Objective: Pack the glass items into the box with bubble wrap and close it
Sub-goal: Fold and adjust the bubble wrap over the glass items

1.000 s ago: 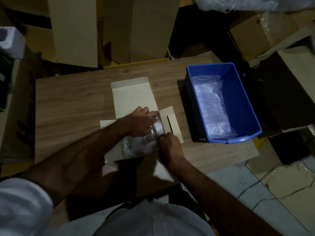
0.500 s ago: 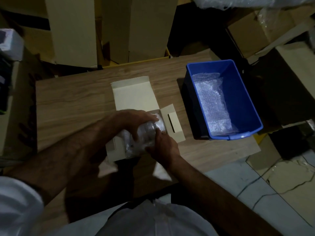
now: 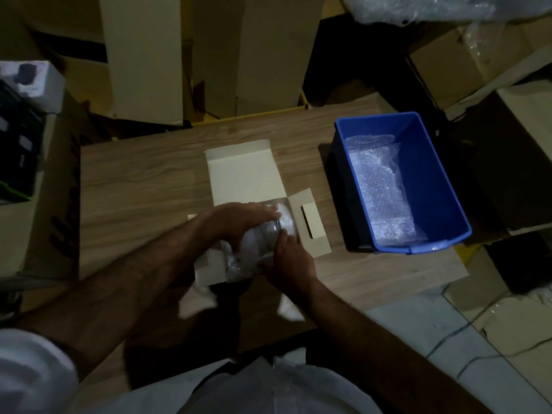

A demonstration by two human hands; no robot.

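Clear glass item (image 3: 266,234), seemingly bubble-wrapped, lies in the open box (image 3: 239,174).

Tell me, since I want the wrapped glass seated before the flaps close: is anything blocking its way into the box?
Nothing visible does. Both the left hand and right hand grip the wrapped glass right at the open box, whose lid flap and side flap lie folded outward, clear of the opening.

glass jar (image 3: 270,234) wrapped in bubble wrap (image 3: 236,261), lying on side in open white cardboard box (image 3: 242,177) on my table, flaps spread.
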